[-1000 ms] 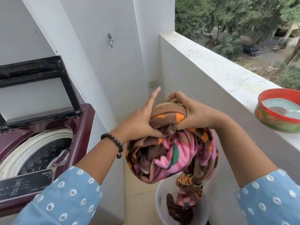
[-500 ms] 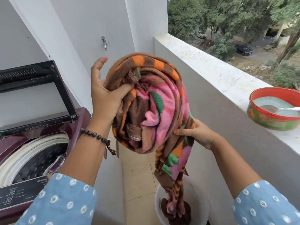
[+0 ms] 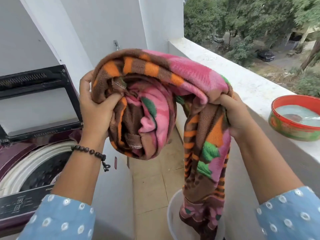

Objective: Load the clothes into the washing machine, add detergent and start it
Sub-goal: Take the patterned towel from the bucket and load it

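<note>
A thick fleece blanket (image 3: 155, 87), brown with pink, orange and green patches, hangs in the air between my hands. My left hand (image 3: 97, 108) grips its bunched left end. My right hand (image 3: 235, 113) grips a fold on the right side. The blanket's tail drops into a white tub (image 3: 173, 220) on the floor. The maroon top-load washing machine (image 3: 17, 153) stands at the left with its lid (image 3: 39, 99) raised and its drum (image 3: 38, 172) open. The control panel (image 3: 19, 205) faces me.
A red-rimmed bowl (image 3: 294, 129) holding pale powder and a scoop sits on the white parapet ledge (image 3: 233, 78) at the right. A tap (image 3: 116, 45) sticks out of the white wall behind. The tiled floor (image 3: 152, 184) runs between the machine and the parapet.
Both hands have raised the blanket higher out of the tub. My right hand moved up from the hanging part and now grips a fold near the top.
</note>
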